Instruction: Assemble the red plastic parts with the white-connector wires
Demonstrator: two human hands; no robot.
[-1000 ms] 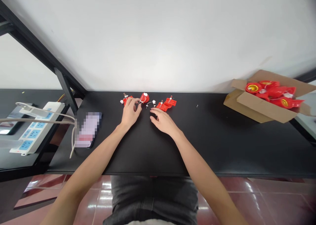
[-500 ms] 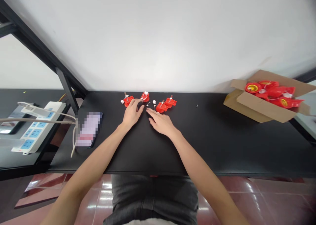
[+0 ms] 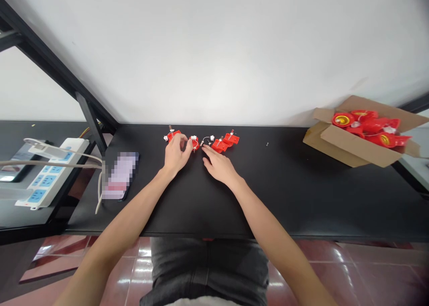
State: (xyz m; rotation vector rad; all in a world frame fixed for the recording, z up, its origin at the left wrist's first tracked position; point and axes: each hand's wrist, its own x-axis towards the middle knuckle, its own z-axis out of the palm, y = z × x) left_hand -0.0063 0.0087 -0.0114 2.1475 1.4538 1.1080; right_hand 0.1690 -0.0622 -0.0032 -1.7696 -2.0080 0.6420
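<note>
My left hand (image 3: 175, 155) is curled, its thumb and bent forefinger closed on the edge of a small red plastic part (image 3: 196, 144) with a white piece on top. Under and behind its knuckles lies another red part (image 3: 177, 133) with a white plug and a metal tab. My right hand (image 3: 219, 164) rests flat on the black table, fingers stretched out. Its fingertips are at a thin white wire with a small white plug (image 3: 212, 138); whether they touch it I cannot tell. Two more red parts with metal tabs, a nearer one (image 3: 219, 146) and a farther one (image 3: 231, 139), lie just beyond that hand.
An open cardboard box (image 3: 338, 147) holding several red and gold pieces stands at the right. On the left lie a phone (image 3: 119, 176) with a blurred screen, a white cable and a power strip (image 3: 50, 178). A tiny metal bit (image 3: 267, 144) lies right of centre.
The red part by my left hand has come nearer to me and slightly left, and the left fingers have curled. The white plug has shifted a little right; my right hand has hardly moved.
</note>
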